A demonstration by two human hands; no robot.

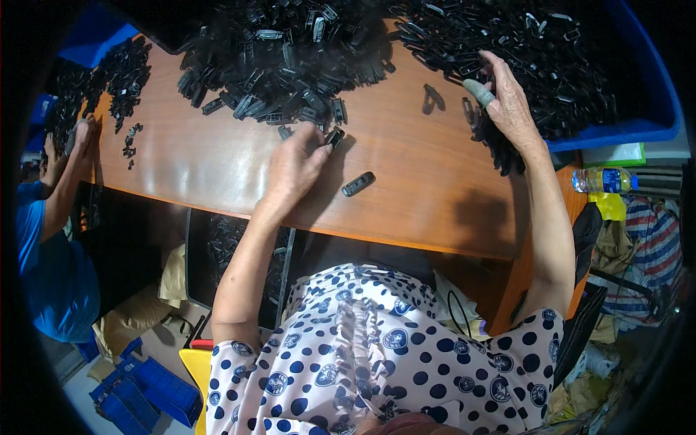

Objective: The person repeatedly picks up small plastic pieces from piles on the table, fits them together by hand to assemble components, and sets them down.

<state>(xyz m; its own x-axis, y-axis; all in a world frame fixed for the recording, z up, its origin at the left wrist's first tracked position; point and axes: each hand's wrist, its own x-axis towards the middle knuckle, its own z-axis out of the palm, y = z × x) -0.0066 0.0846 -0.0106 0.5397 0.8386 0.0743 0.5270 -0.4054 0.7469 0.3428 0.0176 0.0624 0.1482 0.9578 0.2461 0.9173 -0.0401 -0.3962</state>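
Note:
My left hand point(296, 165) is closed over the table, with a small black plastic clip-like piece point(334, 138) between thumb and fingers. A similar black piece point(357, 184) lies alone on the wood, nearer to me. At the right, my right hand point(512, 109) reaches over the edge of a heap of thin black plastic parts point(507, 43). Its thumb, in a greyish finger cot point(478, 92), stands apart from the fingers, and I see nothing held there. Beyond my left hand spreads a big pile of black plastic housings point(283, 61).
The wooden table point(428, 196) has a curved front edge. A blue bin point(656, 109) borders the right heap, above a plastic bottle point(604, 180). At the left, a co-worker in a blue shirt point(61, 290) handles parts. Blue boxes point(145, 395) sit on the floor.

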